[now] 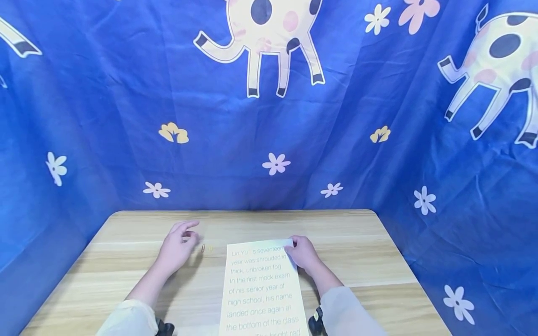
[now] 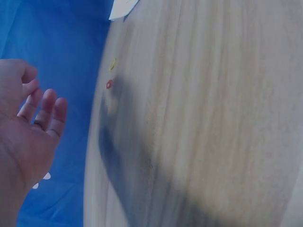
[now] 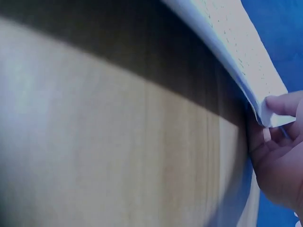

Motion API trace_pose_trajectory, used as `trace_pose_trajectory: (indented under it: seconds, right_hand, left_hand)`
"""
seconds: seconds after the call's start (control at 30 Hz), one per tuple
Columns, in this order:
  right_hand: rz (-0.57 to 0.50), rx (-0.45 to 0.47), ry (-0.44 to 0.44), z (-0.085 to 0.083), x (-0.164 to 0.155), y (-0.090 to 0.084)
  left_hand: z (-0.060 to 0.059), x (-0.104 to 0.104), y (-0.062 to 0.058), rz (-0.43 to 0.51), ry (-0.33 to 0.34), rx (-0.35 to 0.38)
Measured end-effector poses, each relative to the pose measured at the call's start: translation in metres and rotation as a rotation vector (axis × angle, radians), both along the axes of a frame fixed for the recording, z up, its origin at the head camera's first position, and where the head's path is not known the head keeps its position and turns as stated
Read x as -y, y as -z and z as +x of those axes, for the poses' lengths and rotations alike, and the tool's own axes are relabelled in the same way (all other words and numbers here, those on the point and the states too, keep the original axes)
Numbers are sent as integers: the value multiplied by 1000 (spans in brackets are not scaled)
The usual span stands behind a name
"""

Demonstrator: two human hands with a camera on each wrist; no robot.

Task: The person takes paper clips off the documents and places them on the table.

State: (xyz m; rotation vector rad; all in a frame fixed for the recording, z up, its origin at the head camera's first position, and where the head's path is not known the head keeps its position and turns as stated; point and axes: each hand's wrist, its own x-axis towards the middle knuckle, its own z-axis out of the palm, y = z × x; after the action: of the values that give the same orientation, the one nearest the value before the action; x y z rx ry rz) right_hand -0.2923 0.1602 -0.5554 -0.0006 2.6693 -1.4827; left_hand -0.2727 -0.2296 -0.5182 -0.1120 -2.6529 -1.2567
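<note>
Printed paper with large lines of English text stands out in front of me, its top right corner pinched between the thumb and fingers of my right hand. In the right wrist view the thumb presses on the corner of the paper, which bends there, and its long edge casts a shadow. My left hand hovers over the table at left, fingers loosely bent and holding nothing. Just right of its fingertips lie a small red paper clip and a yellow paper clip.
The light wooden table has rounded far corners. Blue curtains printed with cows and flowers enclose its back and sides. Dark wrist camera mounts sit by both sleeves.
</note>
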Motion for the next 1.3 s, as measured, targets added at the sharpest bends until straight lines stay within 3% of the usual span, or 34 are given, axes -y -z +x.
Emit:
trace_pose_trajectory:
  seconds: [0.27,0.53,1.0,1.3]
  right_hand:
    - [47,-1,2,-2,7,-8]
    - [214,-77,-22,-5,8,-10]
    - [249,-57,-2,-7,6,-7]
    - [294,-89,-13,-8,5,-4]
  left_hand:
    - [3,-5,-4,8,9,-1]
    - [5,-12,-1,19,19,13]
    - [2,-22,4,43,38,38]
    - [8,-24,9,-43,38,16]
